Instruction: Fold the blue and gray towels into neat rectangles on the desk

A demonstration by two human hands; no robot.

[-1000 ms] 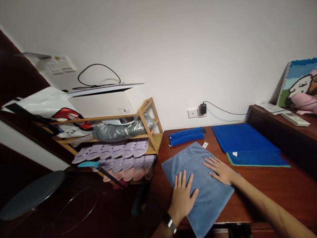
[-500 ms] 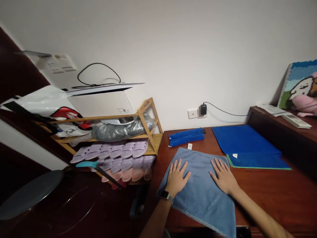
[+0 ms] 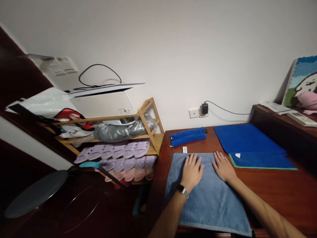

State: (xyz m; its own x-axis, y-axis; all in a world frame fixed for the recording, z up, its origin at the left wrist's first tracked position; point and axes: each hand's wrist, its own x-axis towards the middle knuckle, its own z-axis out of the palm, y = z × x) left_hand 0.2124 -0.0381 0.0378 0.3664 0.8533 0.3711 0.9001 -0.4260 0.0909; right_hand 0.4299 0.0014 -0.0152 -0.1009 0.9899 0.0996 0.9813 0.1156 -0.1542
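Observation:
A grey-blue towel (image 3: 210, 205) lies spread on the brown table (image 3: 267, 188), its near edge hanging over the table's front. My left hand (image 3: 192, 172), with a watch on the wrist, rests flat on the towel's upper middle, fingers stretched out. Near the towel's upper right corner, my right hand (image 3: 224, 167) also lies flat with fingers extended. A white tag (image 3: 184, 149) shows just beyond the far edge. Behind it is a folded, bright blue cloth (image 3: 188, 136). To the right lies a larger blue cloth with green edging (image 3: 250, 140), partly folded over.
A wooden rack (image 3: 151, 129) on the left holds lilac slippers (image 3: 119, 150), a white box (image 3: 106, 104) and bags. A black plug (image 3: 204, 108) sits in the wall socket, its cable running right to a raised ledge with a remote (image 3: 300, 119). A round stool (image 3: 37, 195) stands lower left.
The towel has turned straighter, its far edge now nearly level. My left hand has moved right across it; my right hand has shifted slightly up. The view has shifted a little.

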